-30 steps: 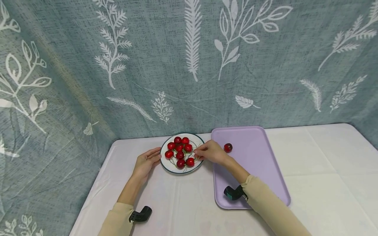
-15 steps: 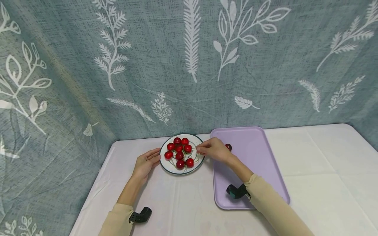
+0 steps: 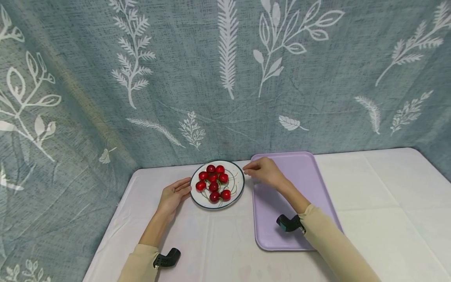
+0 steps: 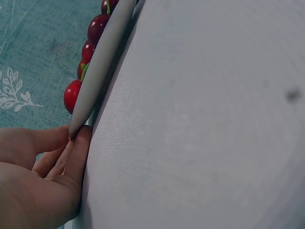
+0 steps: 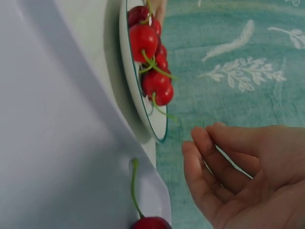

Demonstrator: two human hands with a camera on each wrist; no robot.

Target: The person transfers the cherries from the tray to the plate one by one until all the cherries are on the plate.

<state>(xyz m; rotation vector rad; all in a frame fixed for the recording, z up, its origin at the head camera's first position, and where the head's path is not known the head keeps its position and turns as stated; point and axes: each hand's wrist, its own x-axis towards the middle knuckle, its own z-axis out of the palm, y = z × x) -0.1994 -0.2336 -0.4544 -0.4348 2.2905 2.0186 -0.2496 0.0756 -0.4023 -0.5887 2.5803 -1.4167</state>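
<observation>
Several red cherries (image 3: pixel 213 186) with green stems lie on a white plate (image 3: pixel 227 204) with a dark green rim. My left hand (image 3: pixel 173 197) is at the plate's left edge; in the left wrist view its thumb and fingers pinch the rim (image 4: pixel 78 117), fingers underneath. My right hand (image 3: pixel 266 172) is just right of the plate, above a lilac tray's left edge, its fingers loosely bent with nothing visible between them. Below it, one single cherry (image 5: pixel 151 223) lies in the tray, its stem toward the plate; the hand hides that cherry in the head view.
The lilac tray (image 3: pixel 282 203) stands right of the plate, partly under my right forearm. A white cloth (image 3: pixel 380 203) covers the table. Behind it hangs a blue-green curtain (image 3: pixel 197 78) with white leaf prints, close to the plate's far edge.
My right hand has drawn back from the stems at the plate's right side, rightward and slightly away, and now covers the tray's cherry in the head view. My left hand stays at the rim.
</observation>
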